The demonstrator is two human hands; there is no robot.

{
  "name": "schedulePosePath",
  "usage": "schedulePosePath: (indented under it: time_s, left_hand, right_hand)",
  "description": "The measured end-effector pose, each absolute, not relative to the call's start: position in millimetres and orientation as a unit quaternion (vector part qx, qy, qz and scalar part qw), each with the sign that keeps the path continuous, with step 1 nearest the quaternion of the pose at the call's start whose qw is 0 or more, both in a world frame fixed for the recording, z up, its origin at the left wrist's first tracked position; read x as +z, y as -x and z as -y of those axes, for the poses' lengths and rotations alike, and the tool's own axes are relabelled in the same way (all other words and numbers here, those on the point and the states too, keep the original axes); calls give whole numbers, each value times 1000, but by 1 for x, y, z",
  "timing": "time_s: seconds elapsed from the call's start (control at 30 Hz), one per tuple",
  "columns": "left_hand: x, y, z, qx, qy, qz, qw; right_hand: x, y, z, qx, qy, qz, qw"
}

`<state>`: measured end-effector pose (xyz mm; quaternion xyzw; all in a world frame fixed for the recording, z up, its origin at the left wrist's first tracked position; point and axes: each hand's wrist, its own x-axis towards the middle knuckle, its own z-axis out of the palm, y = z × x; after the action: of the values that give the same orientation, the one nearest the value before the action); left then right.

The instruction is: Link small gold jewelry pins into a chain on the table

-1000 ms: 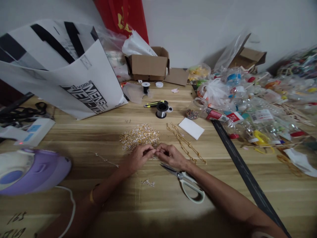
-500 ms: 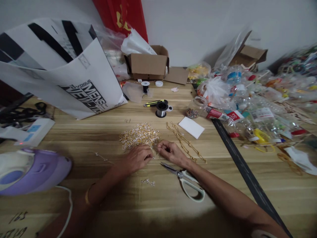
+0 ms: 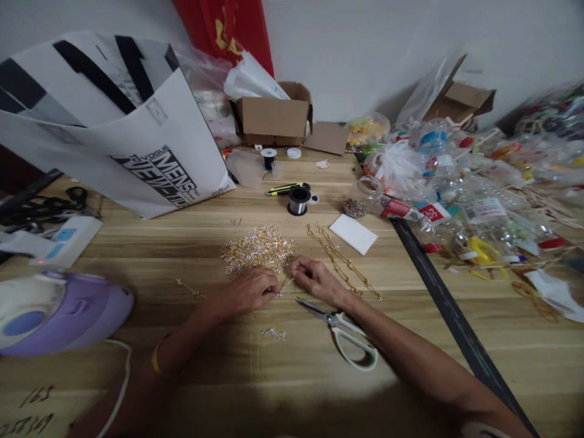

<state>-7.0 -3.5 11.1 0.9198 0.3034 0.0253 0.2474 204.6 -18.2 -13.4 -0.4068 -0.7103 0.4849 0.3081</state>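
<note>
My left hand (image 3: 253, 291) is closed in a pinch at the near edge of a pile of small gold and silver beads (image 3: 258, 246). Opposite it, my right hand (image 3: 316, 280) is pinched too. A thin pale strand (image 3: 286, 285) with a tiny silvery piece near its left end spans the gap between my fingertips. Scissors (image 3: 349, 337) with pale handles lie beside my right wrist, blades slightly apart. Gold chains (image 3: 344, 263) rest beyond that hand. Nearer me is a small cluster of silver pieces (image 3: 274, 333); another thin strand (image 3: 182, 286) lies left of my left hand.
A wire spool (image 3: 298, 202), a yellow-black cutter (image 3: 286, 189) and a folded white paper (image 3: 353, 234) lie farther back. At left are a purple appliance (image 3: 77, 310) and a large white bag (image 3: 182, 134). Plastic bottles (image 3: 483, 210) crowd the right side beside a bead jar (image 3: 365, 196).
My left hand has shifted slightly left, and the gap between my fingertips shows more of the strand. My right hand has hardly moved.
</note>
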Motion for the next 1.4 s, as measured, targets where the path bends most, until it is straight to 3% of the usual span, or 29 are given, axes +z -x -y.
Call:
schedulePosePath:
  time_s: [0.43, 1.4]
  left_hand:
    - [18, 5, 6, 20, -917, -312, 247]
    - [11, 12, 6, 27, -908, -296, 297]
  right_hand:
    - [-12, -205, 19, 502, 393, 714, 290]
    - [-10, -202, 23, 380, 390, 795, 266]
